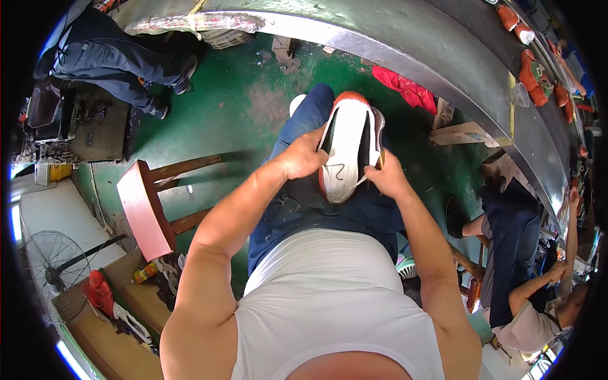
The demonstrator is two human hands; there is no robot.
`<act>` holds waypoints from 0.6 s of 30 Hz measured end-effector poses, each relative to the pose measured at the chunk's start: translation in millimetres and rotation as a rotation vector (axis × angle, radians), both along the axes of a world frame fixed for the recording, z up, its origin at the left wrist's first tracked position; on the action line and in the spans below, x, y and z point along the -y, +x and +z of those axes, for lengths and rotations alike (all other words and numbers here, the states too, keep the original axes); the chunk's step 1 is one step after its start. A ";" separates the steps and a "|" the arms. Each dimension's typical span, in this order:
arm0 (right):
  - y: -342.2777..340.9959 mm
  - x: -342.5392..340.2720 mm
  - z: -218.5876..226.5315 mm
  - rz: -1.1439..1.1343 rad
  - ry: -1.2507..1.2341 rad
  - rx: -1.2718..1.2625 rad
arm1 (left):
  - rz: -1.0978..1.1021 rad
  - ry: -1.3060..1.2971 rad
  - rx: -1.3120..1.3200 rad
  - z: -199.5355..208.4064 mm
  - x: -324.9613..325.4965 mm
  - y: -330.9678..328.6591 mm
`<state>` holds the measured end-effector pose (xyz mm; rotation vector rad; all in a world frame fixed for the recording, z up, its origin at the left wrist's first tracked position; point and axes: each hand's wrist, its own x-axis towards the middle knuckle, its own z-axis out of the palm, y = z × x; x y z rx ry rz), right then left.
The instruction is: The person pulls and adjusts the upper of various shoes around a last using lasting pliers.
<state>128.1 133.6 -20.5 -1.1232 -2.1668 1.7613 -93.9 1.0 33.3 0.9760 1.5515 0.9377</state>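
Over my lap I hold an orange-red and white shoe (348, 136), its orange toe pointing away from me. A long white piece runs down its middle, with dark gaps along both sides and a dark curved mark near the close end. My left hand (305, 156) is closed on the shoe's left edge, thumb over the rim. On the opposite edge, my right hand (387, 175) pinches the side near the close end. The fingers under the shoe are hidden. Below it are my dark blue trousers (304, 218).
A long metal-edged bench (380, 54) curves across the far side to the right, with several orange shoes (533, 77) along it. A wooden stool (147, 209) and a fan (57, 272) stand left. Red cloth (405, 87) lies beneath the bench. Other people are at far left and right.
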 end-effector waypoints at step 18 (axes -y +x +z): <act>34.8 -3.9 93.2 0.598 0.804 0.354 | 0.007 -0.074 -0.108 -20.6 13.0 57.9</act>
